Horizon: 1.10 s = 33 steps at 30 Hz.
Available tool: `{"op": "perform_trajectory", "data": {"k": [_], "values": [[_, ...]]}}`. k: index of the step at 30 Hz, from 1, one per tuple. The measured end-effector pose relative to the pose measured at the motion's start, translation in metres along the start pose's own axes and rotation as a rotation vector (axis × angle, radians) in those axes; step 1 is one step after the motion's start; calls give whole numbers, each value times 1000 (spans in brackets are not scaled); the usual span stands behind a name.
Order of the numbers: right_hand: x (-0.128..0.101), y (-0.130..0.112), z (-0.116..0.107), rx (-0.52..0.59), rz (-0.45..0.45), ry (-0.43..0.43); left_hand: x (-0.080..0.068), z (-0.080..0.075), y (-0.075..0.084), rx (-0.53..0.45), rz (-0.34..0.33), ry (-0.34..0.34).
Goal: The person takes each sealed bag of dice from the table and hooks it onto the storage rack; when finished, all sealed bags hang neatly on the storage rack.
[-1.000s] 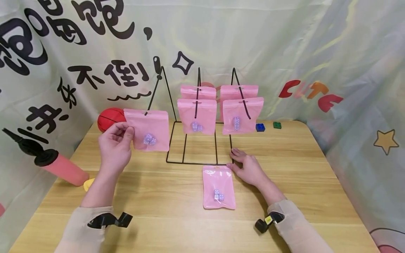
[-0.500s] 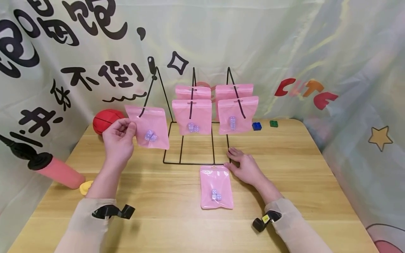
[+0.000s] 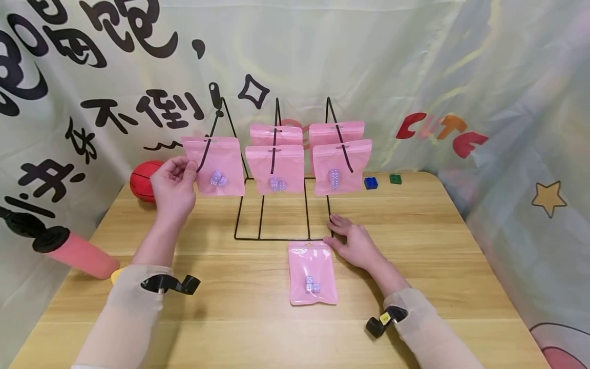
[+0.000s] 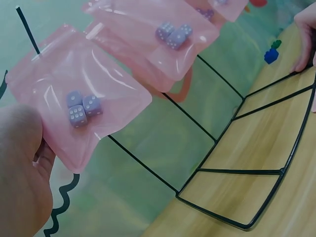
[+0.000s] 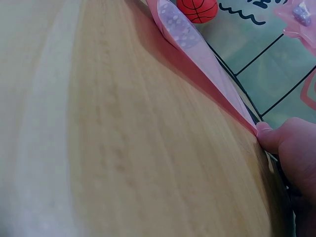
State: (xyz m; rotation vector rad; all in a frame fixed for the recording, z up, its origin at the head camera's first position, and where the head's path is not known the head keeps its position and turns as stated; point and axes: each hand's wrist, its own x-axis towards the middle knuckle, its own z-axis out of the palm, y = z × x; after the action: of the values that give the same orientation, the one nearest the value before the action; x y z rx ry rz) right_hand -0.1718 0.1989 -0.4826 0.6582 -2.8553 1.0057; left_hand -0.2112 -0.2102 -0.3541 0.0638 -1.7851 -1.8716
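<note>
My left hand (image 3: 174, 187) pinches the left edge of a pink zip pouch (image 3: 226, 159) with several lilac dice (image 4: 81, 108) inside. A left-hand hook (image 3: 203, 154) of the black wire rack (image 3: 281, 239) passes through the pouch's top, its tip sticking out in front. My right hand (image 3: 352, 241) rests at the rack's front right base corner, fingers over the side wire and thumb at the front wire. Flat on the table just before that corner lies another pink pouch (image 3: 313, 264) with dice; in the right wrist view my thumb (image 5: 269, 137) overlaps its upper end.
More pink pouches hang on the middle hook (image 3: 273, 159) and right hook (image 3: 346, 156), two on each. Behind my left hand sits a red ball (image 3: 144, 179). A pink pump (image 3: 78, 251) lies at left; blue (image 3: 371, 183) and green (image 3: 395, 179) bricks are at the back right.
My left hand has lifted the left pouch up and back along its hook, so more of the hook tip shows in front. My right hand stays at the rack's corner.
</note>
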Motion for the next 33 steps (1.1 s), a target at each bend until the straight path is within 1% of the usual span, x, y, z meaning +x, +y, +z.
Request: {"op": "perform_trajectory", "data": {"k": [4, 14, 21, 25, 27, 30, 33], "values": [[0, 1, 1, 2, 5, -2, 7, 3, -2, 15, 1, -3], [0, 3, 2, -4, 16, -6, 21, 14, -5, 53, 39, 13], [1, 4, 4, -10, 28, -11, 23, 15, -5, 75, 35, 25], [0, 3, 4, -9, 37, -13, 22, 12, -6, 82, 31, 1], [0, 2, 4, -6, 38, -11, 22, 10, -6, 62, 22, -21], [0, 2, 4, -2, 38, -8, 20, 4, -5, -17, -2, -54], [0, 2, 3, -1, 34, -5, 17, -4, -5, -71, -26, -67]]}}
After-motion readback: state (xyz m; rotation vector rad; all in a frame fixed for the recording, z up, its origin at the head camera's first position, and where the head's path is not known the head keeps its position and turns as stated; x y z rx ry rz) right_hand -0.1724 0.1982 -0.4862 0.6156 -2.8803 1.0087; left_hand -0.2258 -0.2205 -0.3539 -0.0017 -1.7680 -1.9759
